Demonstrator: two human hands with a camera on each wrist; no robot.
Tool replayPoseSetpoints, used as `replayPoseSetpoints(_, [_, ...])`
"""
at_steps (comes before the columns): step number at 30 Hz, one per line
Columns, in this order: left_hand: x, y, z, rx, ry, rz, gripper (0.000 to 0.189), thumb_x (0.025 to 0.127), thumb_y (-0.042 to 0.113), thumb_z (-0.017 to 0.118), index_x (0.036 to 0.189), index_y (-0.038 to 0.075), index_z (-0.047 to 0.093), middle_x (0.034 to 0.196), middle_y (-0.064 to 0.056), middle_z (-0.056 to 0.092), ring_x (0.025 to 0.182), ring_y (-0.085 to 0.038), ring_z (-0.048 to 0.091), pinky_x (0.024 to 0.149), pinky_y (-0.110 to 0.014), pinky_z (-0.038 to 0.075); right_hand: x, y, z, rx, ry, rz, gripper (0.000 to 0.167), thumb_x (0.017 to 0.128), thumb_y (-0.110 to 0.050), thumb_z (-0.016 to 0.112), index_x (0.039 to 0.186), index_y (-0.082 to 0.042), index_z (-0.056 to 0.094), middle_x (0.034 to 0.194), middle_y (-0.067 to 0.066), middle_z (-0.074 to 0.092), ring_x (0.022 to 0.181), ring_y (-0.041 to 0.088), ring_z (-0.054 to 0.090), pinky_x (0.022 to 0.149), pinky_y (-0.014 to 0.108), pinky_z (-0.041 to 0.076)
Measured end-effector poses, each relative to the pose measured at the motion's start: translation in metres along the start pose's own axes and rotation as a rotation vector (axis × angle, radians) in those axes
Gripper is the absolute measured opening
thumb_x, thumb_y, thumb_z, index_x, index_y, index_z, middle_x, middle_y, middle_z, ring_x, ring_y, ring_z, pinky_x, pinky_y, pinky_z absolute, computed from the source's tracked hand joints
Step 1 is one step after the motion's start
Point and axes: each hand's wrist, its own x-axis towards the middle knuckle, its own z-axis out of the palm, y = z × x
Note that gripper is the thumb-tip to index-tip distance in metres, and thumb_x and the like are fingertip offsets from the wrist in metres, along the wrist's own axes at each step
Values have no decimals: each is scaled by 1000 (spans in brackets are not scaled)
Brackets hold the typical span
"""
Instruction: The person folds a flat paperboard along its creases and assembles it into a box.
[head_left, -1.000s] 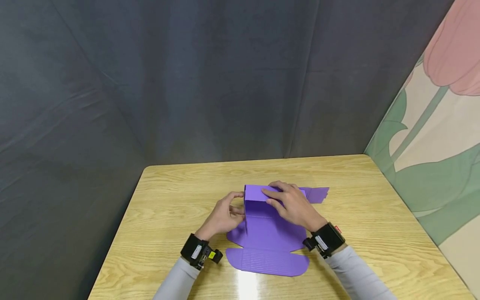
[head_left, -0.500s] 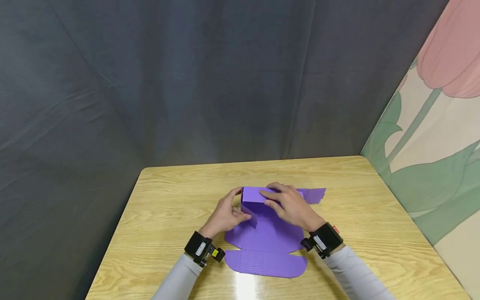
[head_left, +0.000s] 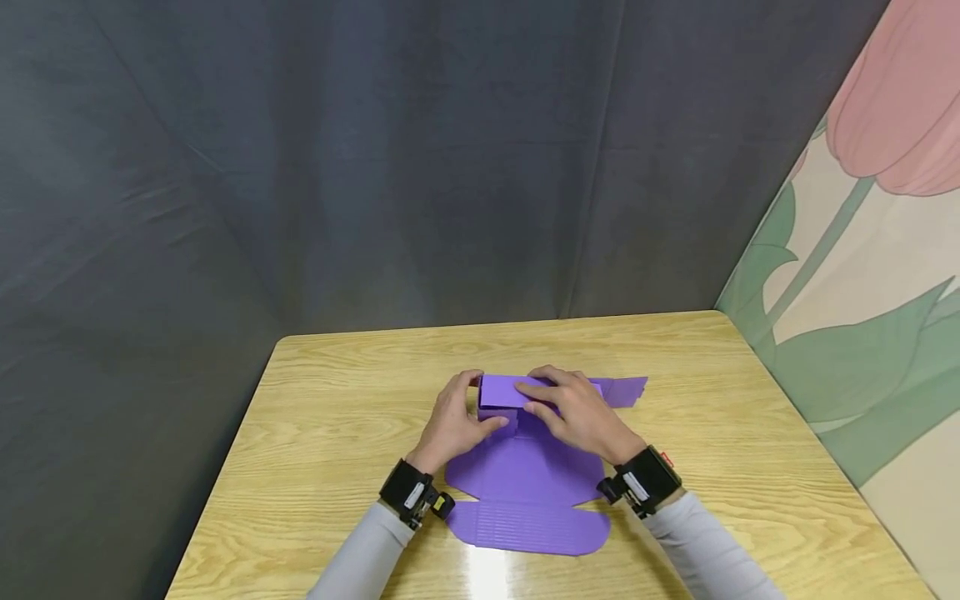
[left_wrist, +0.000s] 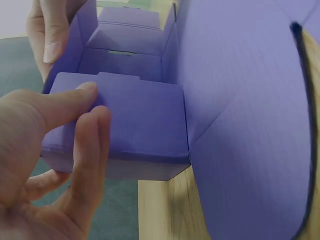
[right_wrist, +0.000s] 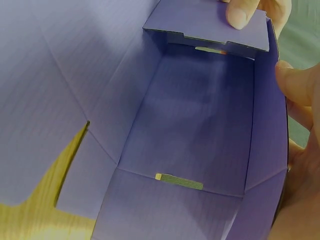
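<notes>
A purple cardboard box, partly folded, lies on the table with its broad panel and lid flap towards me. My left hand grips the box's left end. Its thumb lies on the folded-in end flap, while other fingers reach round the outside. On the far wall, my right hand holds the box, its thumb at the wall's edge and its fingers over the outer side. The right end flap sticks out flat past that hand. Inside the box, a narrow slot shows along a crease.
The wooden table surrounds the box. A dark grey curtain hangs behind and to the left, and a flower-patterned cloth hangs on the right.
The left end flap has been folded inwards under the far wall. My left thumb has moved right with it. The right hand keeps its hold on the far wall.
</notes>
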Motion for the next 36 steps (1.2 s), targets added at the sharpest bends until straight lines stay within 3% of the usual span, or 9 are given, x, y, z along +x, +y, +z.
replayPoseSetpoints(6, [4, 1, 2, 71, 71, 23, 71, 82, 35, 94, 138, 8, 61, 129, -13, 69, 121, -33, 67, 101, -50, 57, 0, 0, -1, 14, -8, 9, 38, 105, -29, 68, 141, -16, 72, 136, 12, 68, 122, 29, 68, 106, 63, 50])
replayPoseSetpoints(15, [10, 5, 11, 247, 200, -3, 55, 77, 34, 94, 120, 14, 67, 113, -6, 74, 97, -27, 75, 75, -44, 61, 1, -1, -1, 15, 10, -6, 38, 104, -27, 71, 140, -16, 73, 135, 13, 69, 121, 31, 69, 104, 62, 52])
replayPoseSetpoints(22, [14, 12, 17, 286, 236, 5, 50, 77, 24, 92, 116, 9, 65, 107, -9, 73, 89, -30, 75, 71, -44, 62, 1, 0, 0, 2, 16, -9, 37, 104, -27, 70, 140, -16, 73, 135, 13, 69, 118, 34, 70, 103, 60, 54])
replayPoseSetpoints(36, [16, 6, 27, 335, 300, -8, 42, 75, 17, 86, 111, 10, 65, 96, -8, 70, 74, -28, 72, 55, -39, 58, 0, 0, 0, -7, 12, -26, 38, 104, -28, 71, 140, -15, 73, 133, 13, 69, 113, 31, 72, 100, 58, 56])
